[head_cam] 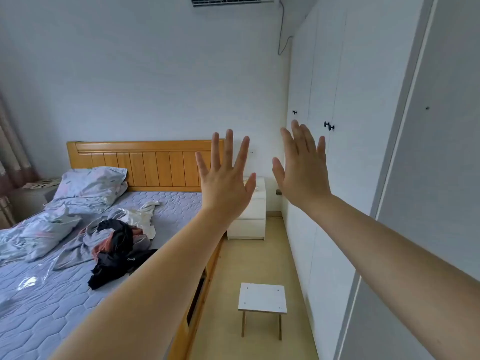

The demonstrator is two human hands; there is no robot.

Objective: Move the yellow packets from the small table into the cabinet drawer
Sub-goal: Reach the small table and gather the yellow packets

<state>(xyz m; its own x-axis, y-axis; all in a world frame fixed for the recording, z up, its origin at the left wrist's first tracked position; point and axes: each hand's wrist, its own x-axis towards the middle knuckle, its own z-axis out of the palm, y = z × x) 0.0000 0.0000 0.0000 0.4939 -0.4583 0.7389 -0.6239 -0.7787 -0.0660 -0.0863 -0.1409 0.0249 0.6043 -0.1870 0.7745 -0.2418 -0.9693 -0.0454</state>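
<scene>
- Head view. Your left hand (224, 188) is raised at arm's length with its back toward you. The fingers are straight and spread and grasp nothing. It shows over the far right corner of the bed (78, 294).
- Your right hand (302, 178) is raised to the right of the bed, in front of the white wardrobe (324, 190). Its fingers are straight and closer together, and it is also empty.
- The small white table (262, 298) stands on the floor in the aisle to the right of the bed, well apart from both hands. Its top shows four small dark fixing points.
- The white bedside cabinet (249, 219) stands just beside the head of the bed, on its right. Both of its drawer fronts are pushed in. Your left hand hides part of its top.
- The yellow packets: you cannot tell where they lie. The pale items on the cabinet top are too small to identify.
- On the bed, a pillow (91, 184) lies at the head and a pile of dark clothes (117, 253) lies mid-mattress.
</scene>
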